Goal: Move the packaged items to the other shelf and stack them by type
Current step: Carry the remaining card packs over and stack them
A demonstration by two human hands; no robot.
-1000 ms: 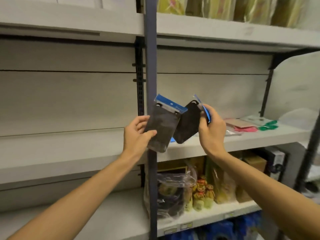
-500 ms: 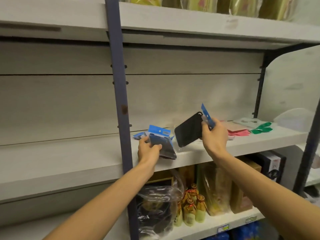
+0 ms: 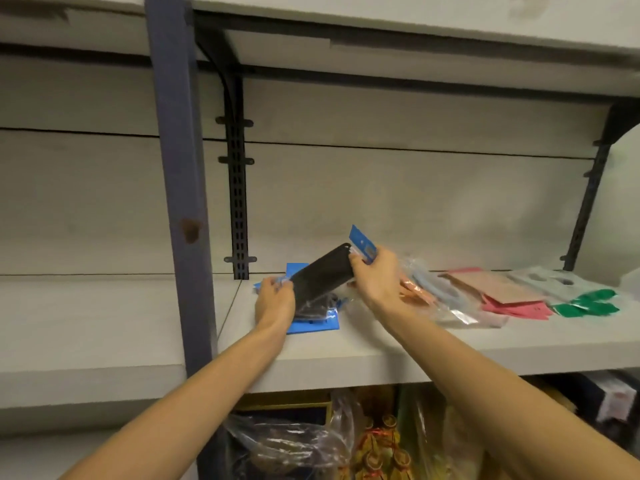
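The right hand (image 3: 375, 278) is pinching a black packaged item (image 3: 320, 277) by its blue header card (image 3: 362, 242), thumb and fingers closed on the top edge, and is holding it tilted above the grey shelf (image 3: 363, 348), its lower end reaching down toward the left hand (image 3: 275, 303). Half a second ago this packet was standing higher and clear of the other hand; now it is lying lower, slanting across the pile (image 3: 317, 315) of similar black and blue packets on the shelf. The left hand, which a moment earlier was gripping a second black packet just at the shelf edge, is now resting on the left side of that pile with its fingers curled over the packets' edge; whether it is truly gripping one or only pressing it down is hard to tell through the blur. The pile is sitting just right of the dark slotted upright (image 3: 237, 188) and the blue-grey post (image 3: 176, 188). Further right along the same shelf, clear bags (image 3: 446, 306) with orange and pale blue contents are lying just beside the right wrist, then pink packets (image 3: 512, 306) and green ones (image 3: 588, 306). Below, bagged goods (image 3: 294, 445) and small gold-topped bottles (image 3: 381, 445) are showing on the lower shelf
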